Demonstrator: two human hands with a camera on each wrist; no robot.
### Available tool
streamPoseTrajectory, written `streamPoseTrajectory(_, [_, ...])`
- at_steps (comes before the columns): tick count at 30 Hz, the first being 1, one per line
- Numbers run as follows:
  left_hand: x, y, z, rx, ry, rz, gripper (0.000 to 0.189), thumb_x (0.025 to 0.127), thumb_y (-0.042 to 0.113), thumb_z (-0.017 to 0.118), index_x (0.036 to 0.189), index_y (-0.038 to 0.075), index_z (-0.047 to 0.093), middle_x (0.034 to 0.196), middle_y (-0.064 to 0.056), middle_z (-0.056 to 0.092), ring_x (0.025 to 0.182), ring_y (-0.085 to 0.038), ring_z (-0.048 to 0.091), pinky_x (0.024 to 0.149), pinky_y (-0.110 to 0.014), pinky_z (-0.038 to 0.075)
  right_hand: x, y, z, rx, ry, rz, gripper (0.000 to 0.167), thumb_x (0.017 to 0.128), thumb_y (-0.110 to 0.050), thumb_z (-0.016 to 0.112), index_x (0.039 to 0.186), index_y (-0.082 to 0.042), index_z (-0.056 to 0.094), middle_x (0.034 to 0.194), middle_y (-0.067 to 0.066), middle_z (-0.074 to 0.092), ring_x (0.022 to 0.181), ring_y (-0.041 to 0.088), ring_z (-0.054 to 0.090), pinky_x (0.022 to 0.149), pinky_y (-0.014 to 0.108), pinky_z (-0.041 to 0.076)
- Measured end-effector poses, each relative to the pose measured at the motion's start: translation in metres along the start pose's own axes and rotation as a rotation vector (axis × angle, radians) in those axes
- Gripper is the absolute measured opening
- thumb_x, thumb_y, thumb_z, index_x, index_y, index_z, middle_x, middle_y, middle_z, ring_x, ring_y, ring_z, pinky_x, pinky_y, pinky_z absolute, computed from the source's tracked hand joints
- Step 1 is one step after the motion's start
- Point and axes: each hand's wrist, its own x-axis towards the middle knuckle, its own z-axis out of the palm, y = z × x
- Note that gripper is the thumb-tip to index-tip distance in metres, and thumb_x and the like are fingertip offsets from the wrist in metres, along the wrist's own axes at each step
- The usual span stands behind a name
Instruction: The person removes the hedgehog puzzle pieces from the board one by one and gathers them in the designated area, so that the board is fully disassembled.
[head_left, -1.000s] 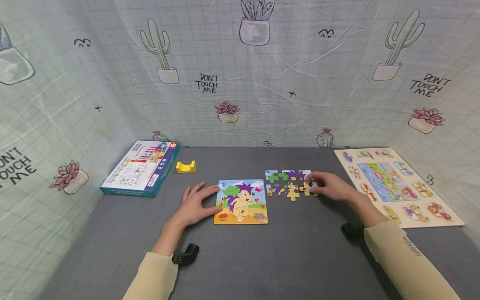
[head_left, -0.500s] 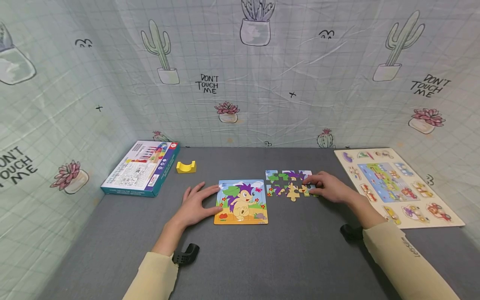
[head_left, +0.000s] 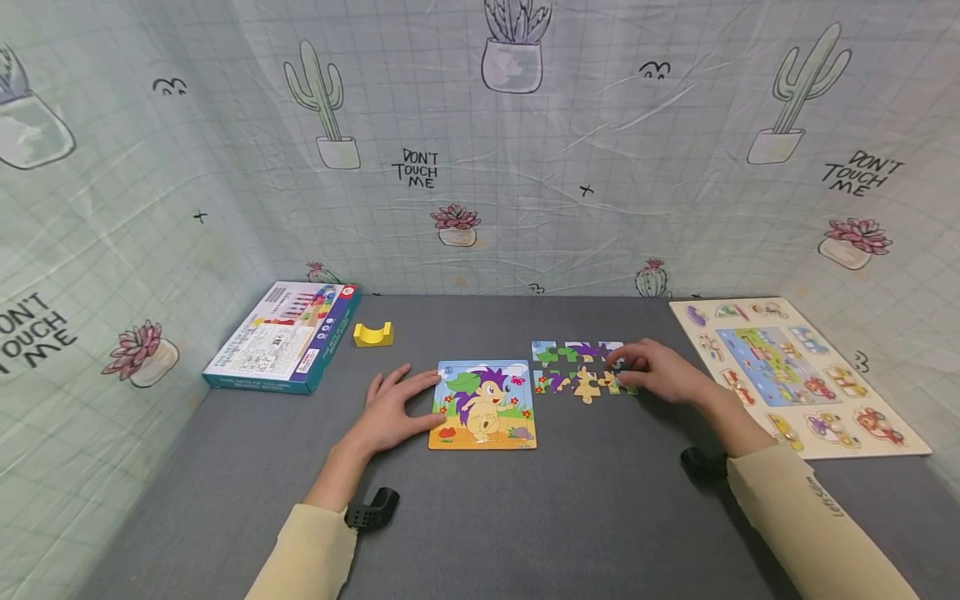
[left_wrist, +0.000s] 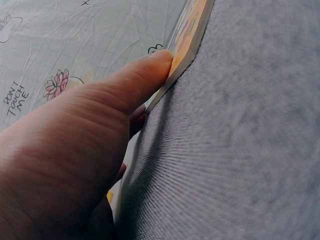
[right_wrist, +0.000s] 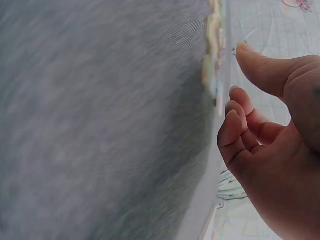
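Note:
In the head view, a square hedgehog jigsaw puzzle (head_left: 483,404) lies flat on the grey table (head_left: 480,517). My left hand (head_left: 390,417) rests at its left edge, thumb and fingers extended. The left wrist view shows the thumb (left_wrist: 145,75) touching the puzzle's edge. To the right lie several loose jigsaw pieces (head_left: 587,383) in two rough rows, parts of a purple and tan animal picture. My right hand (head_left: 660,372) is over the right end of these rows, fingers bent and thumb apart. Nothing shows between its fingertips in the right wrist view.
A flat box (head_left: 281,337) with a blue-green side lies at the back left. Beside it stands a yellow block (head_left: 373,335) with a curved notch. A wooden picture board (head_left: 795,375) is at the far right. Patterned cloth walls (head_left: 480,167) enclose the table.
My right hand's fingertips have shifted slightly over the right end of the loose pieces, and a piece there has moved a little. My left hand stays at the puzzle's edge.

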Motion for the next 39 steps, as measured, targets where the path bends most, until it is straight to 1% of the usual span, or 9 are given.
streamPoseTrajectory(5, [0.000,0.000,0.000,0.007,-0.001,-0.002,0.069,0.087,0.042,0.078,0.147,0.014,0.056,0.149,-0.011,0.052,0.148,-0.040,0.021,0.115,-0.064,-0.001,0.005,-0.014,0.001,0.017,0.010,-0.007,0.034,0.098,-0.017,0.068,0.128,-0.001,0.064,0.108,0.014,0.062,0.093,0.026,0.058,0.080,0.045,0.049])
streamPoseTrajectory(9, [0.001,0.000,0.000,0.015,-0.006,-0.002,0.069,0.088,0.042,0.078,0.147,0.015,0.055,0.149,-0.011,0.051,0.148,-0.040,0.021,0.115,-0.064,-0.001,0.011,-0.031,0.006,0.060,0.001,-0.023,0.038,0.099,-0.019,0.068,0.131,0.001,0.062,0.109,0.013,0.064,0.095,0.026,0.059,0.079,0.043,0.050])
streamPoseTrajectory(13, [0.002,-0.001,0.000,0.009,-0.004,0.002,0.069,0.088,0.042,0.077,0.147,0.015,0.055,0.149,-0.011,0.051,0.148,-0.040,0.021,0.115,-0.064,-0.001,0.020,-0.048,0.013,0.101,-0.001,-0.055,0.041,0.098,-0.020,0.069,0.131,0.002,0.061,0.106,0.009,0.063,0.092,0.024,0.059,0.076,0.038,0.051])
streamPoseTrajectory(21, [0.003,-0.001,-0.002,0.011,0.012,0.023,0.068,0.088,0.042,0.078,0.146,0.014,0.056,0.148,-0.011,0.053,0.148,-0.041,0.022,0.115,-0.065,0.000,0.038,-0.070,0.031,0.151,-0.025,-0.085,0.041,0.097,-0.016,0.070,0.132,0.003,0.060,0.108,0.009,0.063,0.093,0.024,0.060,0.081,0.040,0.052])
streamPoseTrajectory(24, [0.002,-0.002,-0.002,-0.003,0.020,0.043,0.068,0.087,0.041,0.078,0.146,0.013,0.057,0.148,-0.010,0.052,0.147,-0.042,0.023,0.115,-0.066,0.000,0.043,-0.080,0.038,0.163,-0.037,-0.091,0.040,0.096,-0.016,0.070,0.132,0.001,0.061,0.109,0.010,0.064,0.094,0.024,0.061,0.080,0.039,0.052])
streamPoseTrajectory(29, [-0.001,-0.004,-0.002,-0.027,0.033,0.084,0.067,0.087,0.040,0.078,0.144,0.012,0.057,0.149,-0.010,0.051,0.146,-0.042,0.025,0.114,-0.067,0.000,0.051,-0.097,0.048,0.199,-0.072,-0.127,0.041,0.097,-0.017,0.070,0.133,0.001,0.060,0.111,0.012,0.064,0.093,0.023,0.062,0.076,0.037,0.053])
streamPoseTrajectory(36, [-0.007,-0.006,-0.002,-0.026,0.009,0.127,0.069,0.085,0.044,0.079,0.144,0.015,0.057,0.148,-0.008,0.052,0.145,-0.040,0.028,0.114,-0.067,0.003,0.064,-0.121,0.064,0.214,-0.109,-0.199,0.043,0.098,-0.018,0.070,0.135,0.001,0.060,0.112,0.011,0.065,0.095,0.021,0.062,0.085,0.035,0.052])
streamPoseTrajectory(39, [-0.009,-0.008,-0.002,-0.029,-0.006,0.152,0.072,0.084,0.047,0.080,0.145,0.016,0.056,0.148,-0.007,0.052,0.145,-0.040,0.028,0.113,-0.068,0.005,0.068,-0.132,0.072,0.206,-0.127,-0.206,0.044,0.098,-0.020,0.070,0.135,0.001,0.060,0.111,0.010,0.065,0.094,0.021,0.062,0.084,0.032,0.052])
